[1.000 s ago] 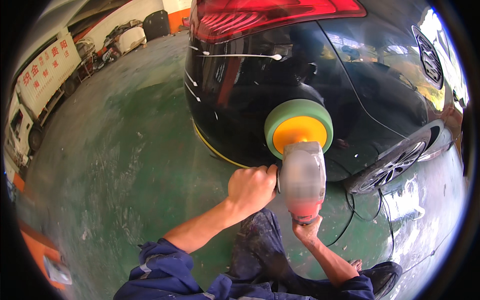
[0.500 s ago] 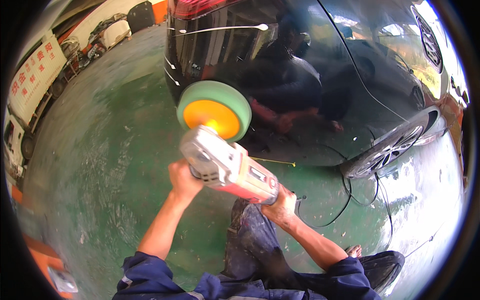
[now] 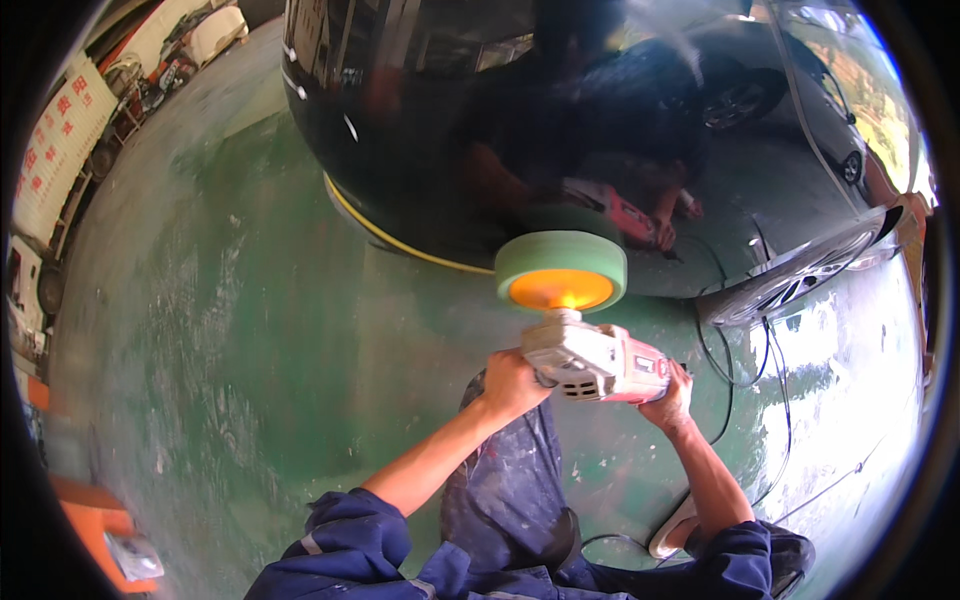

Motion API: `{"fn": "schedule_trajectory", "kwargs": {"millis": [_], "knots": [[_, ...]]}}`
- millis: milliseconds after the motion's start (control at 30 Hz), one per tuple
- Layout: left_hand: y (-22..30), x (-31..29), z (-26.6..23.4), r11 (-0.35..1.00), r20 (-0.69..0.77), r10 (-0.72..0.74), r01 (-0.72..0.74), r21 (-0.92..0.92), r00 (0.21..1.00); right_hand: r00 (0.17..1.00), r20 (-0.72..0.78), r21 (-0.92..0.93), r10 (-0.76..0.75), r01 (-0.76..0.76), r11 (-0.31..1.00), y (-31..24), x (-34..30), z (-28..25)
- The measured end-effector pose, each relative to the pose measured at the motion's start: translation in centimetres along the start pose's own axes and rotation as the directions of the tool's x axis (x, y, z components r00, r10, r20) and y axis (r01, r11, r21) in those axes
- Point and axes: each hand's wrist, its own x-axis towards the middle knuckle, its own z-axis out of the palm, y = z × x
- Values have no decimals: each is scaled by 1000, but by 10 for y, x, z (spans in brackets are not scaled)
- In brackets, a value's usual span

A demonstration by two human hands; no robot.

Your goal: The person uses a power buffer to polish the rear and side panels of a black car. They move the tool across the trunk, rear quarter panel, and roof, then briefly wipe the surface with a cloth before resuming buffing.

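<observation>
A red and white electric polisher is held in both my hands, low beside the shiny black car bumper. My left hand is closed at its front end, by the white head; the grip under the fingers is mostly hidden. My right hand wraps round the rear of the red body. The green foam pad with its orange backing faces the lower bumper and seems to lie against it. A small white streak marks the bumper to the left of the pad.
A yellow strip runs along the bumper's lower edge. Black cable trails over the green floor near the car wheel at right. An orange object stands at lower left, a white truck at far left.
Both hands have carried the polisher and pad rightward along the bumper. The view has shifted too: the long white streak at the top no longer shows, and more of the yellow strip does.
</observation>
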Motion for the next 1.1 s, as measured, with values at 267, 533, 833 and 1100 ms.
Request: {"fn": "schedule_trajectory", "kwargs": {"millis": [267, 533, 833, 1100], "knots": [[-54, -35, -1, 988, 93, -139, 145, -60, 986, 999, 20, 30, -46, 46, 998, -4, 1, 51], [-123, -17, -104, 985, -177, -107, 81, -152, 978, 989, -73, 176, -127, 138, 975, -99, 32, 142], [-127, -47, -40, 981, -304, -186, 160, -109, 934, 994, -9, 187, -107, 107, 977, -57, 17, 129], [-116, -55, 14, 980, -153, -149, 167, 112, 977, 998, -3, 128, -69, 69, 989, -3, 1, 128]]}}
